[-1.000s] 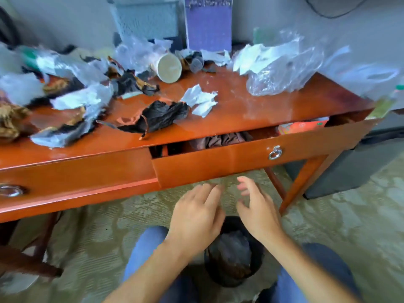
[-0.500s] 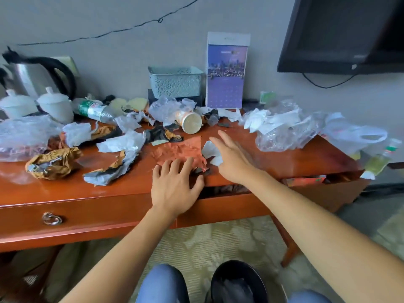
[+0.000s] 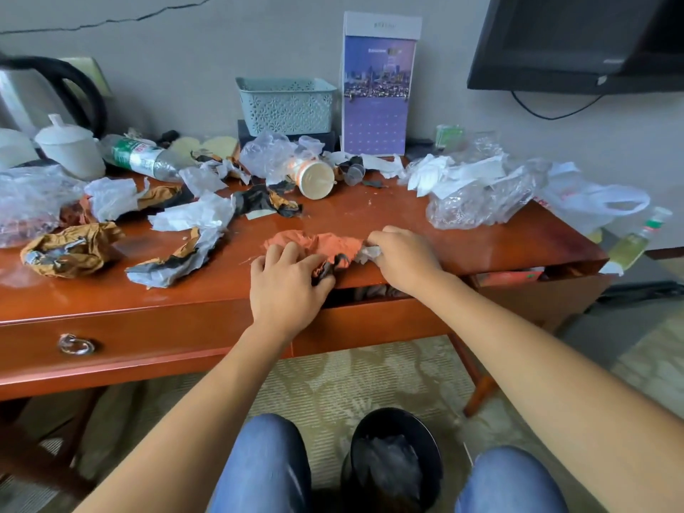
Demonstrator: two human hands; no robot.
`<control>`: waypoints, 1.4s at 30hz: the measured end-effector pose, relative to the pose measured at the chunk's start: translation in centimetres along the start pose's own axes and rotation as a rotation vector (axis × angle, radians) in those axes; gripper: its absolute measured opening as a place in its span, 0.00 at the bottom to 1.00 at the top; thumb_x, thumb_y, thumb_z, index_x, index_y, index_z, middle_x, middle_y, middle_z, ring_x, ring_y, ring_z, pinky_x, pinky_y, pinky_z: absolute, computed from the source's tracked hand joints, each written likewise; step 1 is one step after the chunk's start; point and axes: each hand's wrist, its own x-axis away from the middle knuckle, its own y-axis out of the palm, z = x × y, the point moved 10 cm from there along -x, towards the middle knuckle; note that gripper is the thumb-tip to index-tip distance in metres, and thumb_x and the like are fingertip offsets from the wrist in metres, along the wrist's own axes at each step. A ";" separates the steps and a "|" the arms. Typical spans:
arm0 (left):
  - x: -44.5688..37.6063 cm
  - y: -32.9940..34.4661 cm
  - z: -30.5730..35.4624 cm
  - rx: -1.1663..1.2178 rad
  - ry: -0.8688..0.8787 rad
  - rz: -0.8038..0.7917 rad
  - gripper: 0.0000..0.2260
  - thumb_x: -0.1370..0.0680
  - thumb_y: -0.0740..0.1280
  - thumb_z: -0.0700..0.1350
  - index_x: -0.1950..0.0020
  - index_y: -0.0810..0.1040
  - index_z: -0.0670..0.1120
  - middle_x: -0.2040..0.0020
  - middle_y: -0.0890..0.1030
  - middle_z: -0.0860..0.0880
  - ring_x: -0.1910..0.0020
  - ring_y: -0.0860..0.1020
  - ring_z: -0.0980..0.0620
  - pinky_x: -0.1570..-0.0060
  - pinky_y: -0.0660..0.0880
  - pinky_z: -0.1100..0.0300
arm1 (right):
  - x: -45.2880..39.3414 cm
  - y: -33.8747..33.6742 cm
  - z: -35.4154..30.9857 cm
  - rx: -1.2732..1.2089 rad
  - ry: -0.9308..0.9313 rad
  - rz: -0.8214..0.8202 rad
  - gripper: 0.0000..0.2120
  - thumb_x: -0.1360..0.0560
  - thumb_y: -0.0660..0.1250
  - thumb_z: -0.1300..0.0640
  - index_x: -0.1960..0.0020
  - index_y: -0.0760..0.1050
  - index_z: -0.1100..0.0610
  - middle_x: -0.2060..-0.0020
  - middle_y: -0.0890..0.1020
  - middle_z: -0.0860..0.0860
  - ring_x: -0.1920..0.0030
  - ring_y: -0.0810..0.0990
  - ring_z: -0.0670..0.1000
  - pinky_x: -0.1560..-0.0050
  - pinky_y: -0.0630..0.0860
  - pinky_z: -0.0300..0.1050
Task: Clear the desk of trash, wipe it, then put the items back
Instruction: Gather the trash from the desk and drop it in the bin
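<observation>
A crumpled orange and black wrapper (image 3: 321, 244) lies at the front edge of the red wooden desk (image 3: 399, 212). My left hand (image 3: 287, 285) curls its fingers round the wrapper's near left end. My right hand (image 3: 405, 259) grips a crumpled white paper (image 3: 366, 252) at the wrapper's right end. Between my knees on the floor stands a black trash bin (image 3: 392, 460) with trash inside. More trash covers the desk: crumpled papers (image 3: 192, 216), a tipped paper cup (image 3: 314, 178), clear plastic bags (image 3: 477, 198) and a lying plastic bottle (image 3: 142, 159).
A kettle (image 3: 40, 94), white lidded cups (image 3: 70, 148), a pale basket (image 3: 287, 103) and a purple calendar (image 3: 377, 87) stand along the wall. The drawer (image 3: 370, 320) under my hands is partly open. A TV (image 3: 577, 42) hangs at upper right. A small bottle (image 3: 636, 238) sits off the desk's right end.
My hands rose from above the bin to the desk, then closed on the orange wrapper and white paper and drew them to the front edge. The view tilted up.
</observation>
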 end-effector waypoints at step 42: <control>23.3 35.6 11.1 0.022 0.319 -1.031 0.31 0.20 0.68 0.57 0.20 0.61 0.51 0.25 0.73 0.49 0.27 0.72 0.45 0.26 0.63 0.42 | 27.6 33.2 13.9 -0.249 0.773 -0.857 0.24 0.19 0.60 0.61 0.24 0.65 0.57 0.33 0.77 0.59 0.36 0.78 0.61 0.45 0.78 0.54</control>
